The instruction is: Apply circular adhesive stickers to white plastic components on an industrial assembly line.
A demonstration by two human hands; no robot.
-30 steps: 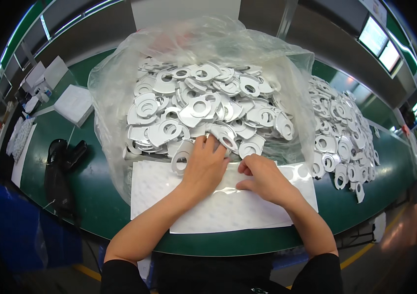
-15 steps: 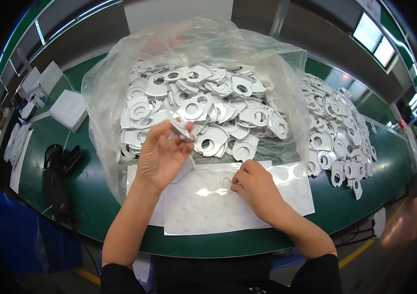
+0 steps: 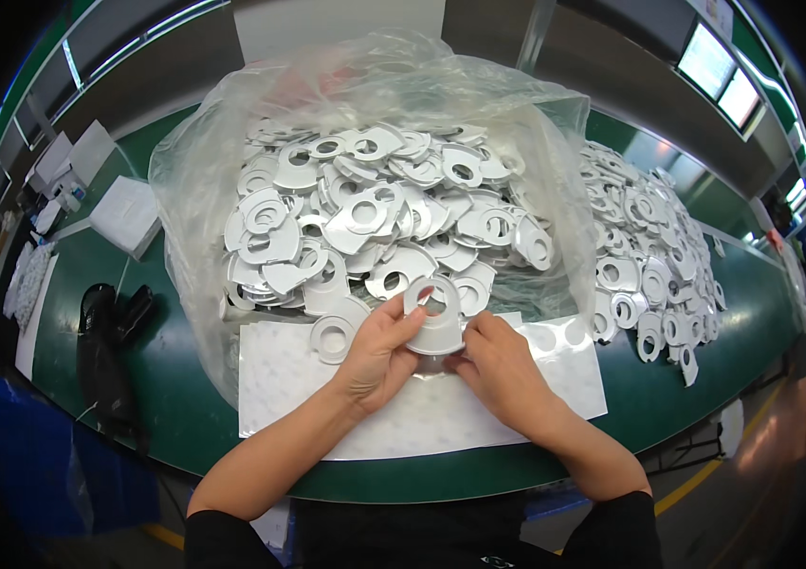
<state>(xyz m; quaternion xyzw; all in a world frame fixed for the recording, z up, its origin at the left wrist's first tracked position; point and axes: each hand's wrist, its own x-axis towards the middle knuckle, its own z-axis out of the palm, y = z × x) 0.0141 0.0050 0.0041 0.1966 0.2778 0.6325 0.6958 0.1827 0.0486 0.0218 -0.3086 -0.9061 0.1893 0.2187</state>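
**Both hands on one white ring part above the backing sheet**

Green desk [image 3: 175,398], curved front edge, matte surface. On it, a large clear plastic bag [image 3: 194,180], crinkled and open at the near side, heaped with flat white parts [image 3: 365,209]: each a disc with a round centre hole and a flared tab. A second loose heap [image 3: 650,247] of the same parts lies on the desk to the right. Before the bag, a white rectangular sheet [image 3: 289,389], glossy, with faint rows of round marks; one ring part [image 3: 335,339] lies flat on its left half. Black gear [image 3: 109,351] at the desk's left.

Held part [image 3: 433,318]: white, smooth, ring end up and away from the person, broad tab end down; long axis roughly vertical in view, face toward camera. It is raised over the sheet's middle, just before the bag mouth.

Left hand [image 3: 379,356]: grip narrow, fingertips pinching the part's left edge. Right hand [image 3: 503,375]: fingertips at the lower right edge, apparently pinching; contact is partly hidden.
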